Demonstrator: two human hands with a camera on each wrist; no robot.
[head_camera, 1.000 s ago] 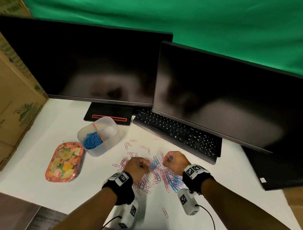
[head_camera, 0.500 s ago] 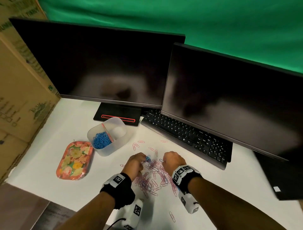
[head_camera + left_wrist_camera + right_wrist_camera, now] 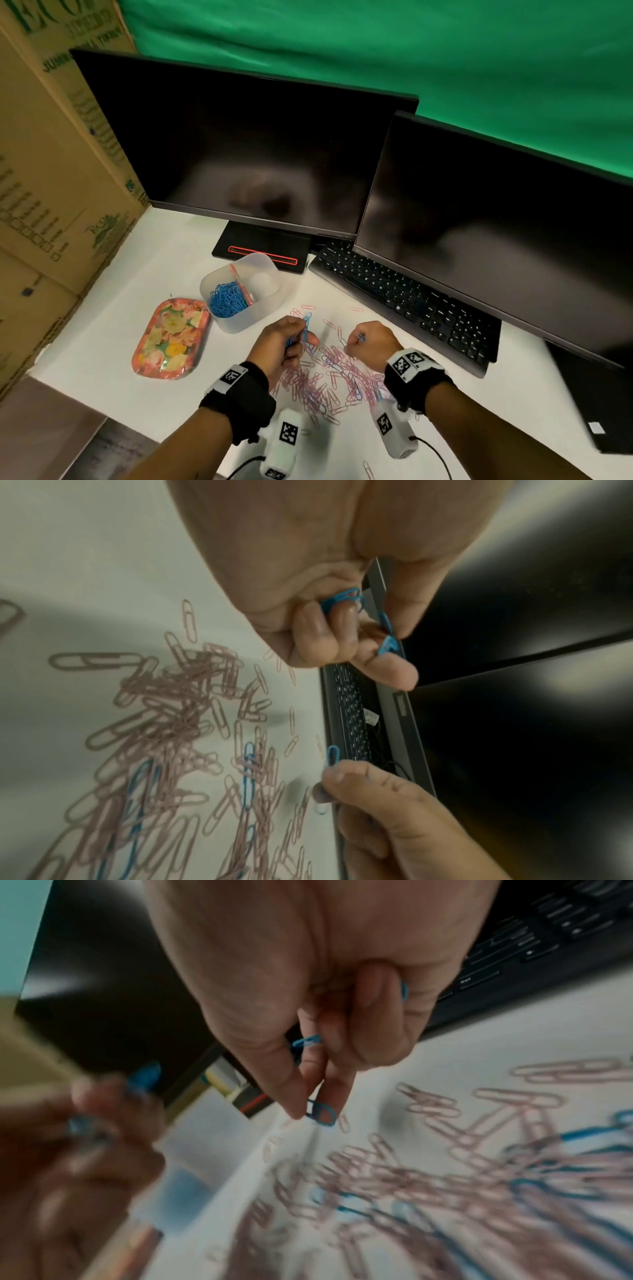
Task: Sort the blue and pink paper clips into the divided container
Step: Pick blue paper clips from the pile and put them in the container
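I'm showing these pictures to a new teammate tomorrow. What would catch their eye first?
Likely the tangled heap of pink paper clips on the white table between the hands, a few blue ones mixed in. Above it the left hand and the right hand each pinch blue paper clips. Left of the hands, the clear divided container holds a blue pile in one compartment, with two dark monitors behind.

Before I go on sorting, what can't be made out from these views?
- Count of blue paper clips in the left hand: curled fingers hide it, every view.
- Right compartment of the translucent divided container: contents unclear, head view.
- Container in right wrist view: motion blur.
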